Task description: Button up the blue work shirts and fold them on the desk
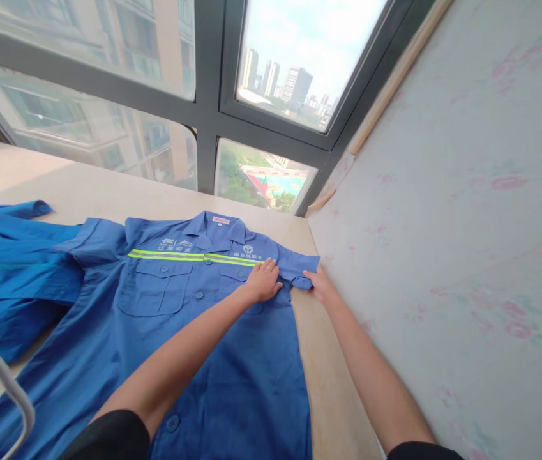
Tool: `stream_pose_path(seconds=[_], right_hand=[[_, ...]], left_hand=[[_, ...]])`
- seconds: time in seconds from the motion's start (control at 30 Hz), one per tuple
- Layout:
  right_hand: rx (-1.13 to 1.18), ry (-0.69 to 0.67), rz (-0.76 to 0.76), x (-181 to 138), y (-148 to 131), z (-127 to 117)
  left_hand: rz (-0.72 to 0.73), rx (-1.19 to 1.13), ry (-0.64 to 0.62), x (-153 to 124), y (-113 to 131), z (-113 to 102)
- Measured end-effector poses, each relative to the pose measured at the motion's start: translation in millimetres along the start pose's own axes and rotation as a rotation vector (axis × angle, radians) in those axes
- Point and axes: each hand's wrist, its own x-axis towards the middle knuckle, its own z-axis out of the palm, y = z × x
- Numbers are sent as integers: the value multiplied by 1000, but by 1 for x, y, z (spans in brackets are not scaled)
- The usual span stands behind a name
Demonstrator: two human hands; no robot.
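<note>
A blue work shirt (203, 345) with a yellow-green stripe, white lettering and buttoned chest pockets lies front up on a pale wooden surface, collar toward the window. My left hand (264, 280) rests flat on its chest near the right-hand sleeve, fingers spread over the end of the stripe. At the sleeve's cuff, my right hand (318, 283) pinches the fabric of the shirt between thumb and fingers. The sleeve stretches out toward the wall. Part of the chest pocket is hidden under my left hand and forearm.
Another blue garment (7, 275) lies crumpled at the left, touching the shirt. A white curved tube (7, 377) enters at the lower left. The flowered wall (443, 223) bounds the right side, and a grey-framed window (208, 115) stands behind the wooden surface (93, 191).
</note>
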Motion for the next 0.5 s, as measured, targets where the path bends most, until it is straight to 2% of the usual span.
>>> stream_pose_path(seconds=[0.2,0.33,0.37,0.43,0.5], right_hand=[[-108,108,-77,1,4,-12],[-138,167,-175,-4,-10,-3],[-152,175,-207,-7,-15,1],[-250,150,-325,-16,-24,14],[-461,31,-529,-29,-29,30]], left_hand=[[13,85,8,13,-9,13],[2,12,17,12,-14,19],[-11,-69,19,13,-14,21],[-81,-400,46,18,-17,21],[-178,-783,108,26,-21,19]])
